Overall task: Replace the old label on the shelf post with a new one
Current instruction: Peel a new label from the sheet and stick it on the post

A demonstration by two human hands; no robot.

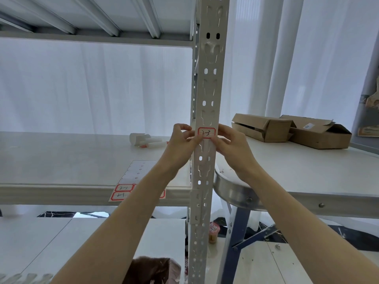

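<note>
A white perforated shelf post runs up the middle of the view. A red-bordered white label with handwritten "2-3" lies flat on its front face at hand height. My left hand is at the post's left side, thumb tip touching the label's lower left corner. My right hand is at the right side, fingertips touching the label's lower right edge. A label sheet lies on the shelf board, with two written labels at its front edge; my left forearm hides part of it.
A white marker pen and a small white holder lie on the shelf board. Two open cardboard boxes sit on the table to the right. A round metal stool stands below it.
</note>
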